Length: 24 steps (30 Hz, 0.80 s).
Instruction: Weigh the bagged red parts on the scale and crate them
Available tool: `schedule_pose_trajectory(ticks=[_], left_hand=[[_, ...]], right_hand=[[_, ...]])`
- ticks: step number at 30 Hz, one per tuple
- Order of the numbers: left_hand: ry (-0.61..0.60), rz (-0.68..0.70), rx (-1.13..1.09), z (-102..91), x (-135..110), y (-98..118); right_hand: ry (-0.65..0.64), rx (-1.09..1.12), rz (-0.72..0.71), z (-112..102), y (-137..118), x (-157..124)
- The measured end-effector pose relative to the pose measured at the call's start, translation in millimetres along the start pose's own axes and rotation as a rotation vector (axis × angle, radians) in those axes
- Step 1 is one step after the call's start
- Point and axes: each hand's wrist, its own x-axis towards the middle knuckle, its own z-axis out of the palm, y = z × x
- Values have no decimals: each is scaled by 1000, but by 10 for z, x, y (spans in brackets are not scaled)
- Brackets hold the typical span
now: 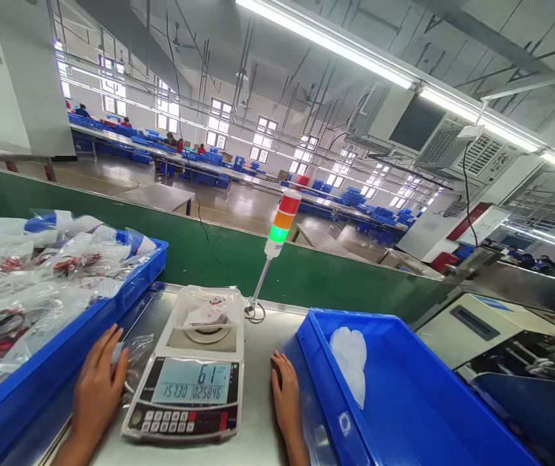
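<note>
My left hand [96, 383] is beside the counting scale, its thumb and fingers closed on a clear plastic bag [137, 356]. What the bag contains, if anything, I cannot make out. The counting scale [180, 404] stands between my hands, its display reading 61, 15.730 and 0.25846. In the scale's clear-covered pan is a small bag [206, 314] with a white label and red bits. My right hand [287, 395] lies on the metal table, fingers stretched out and holding nothing, close to the wall of a blue bin [418, 388].
A blue crate [148, 268] full of bagged reddish parts stands at the left. Behind the scale rises a signal light [283, 223], lit green. White material [349, 362] lies in the right bin. A beige machine [481, 327] stands far right; a green barrier [228, 259] runs behind.
</note>
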Motion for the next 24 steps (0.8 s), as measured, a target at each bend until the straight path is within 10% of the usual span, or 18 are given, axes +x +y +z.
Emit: schedule_pose_trajectory(ticks=[10, 24], left_hand=[[-194, 170, 154, 377, -157, -553], [-198, 174, 136, 351, -158, -544]], right_hand=[[-15, 16, 37, -5, 10, -1], [4, 33, 34, 1, 11, 13]])
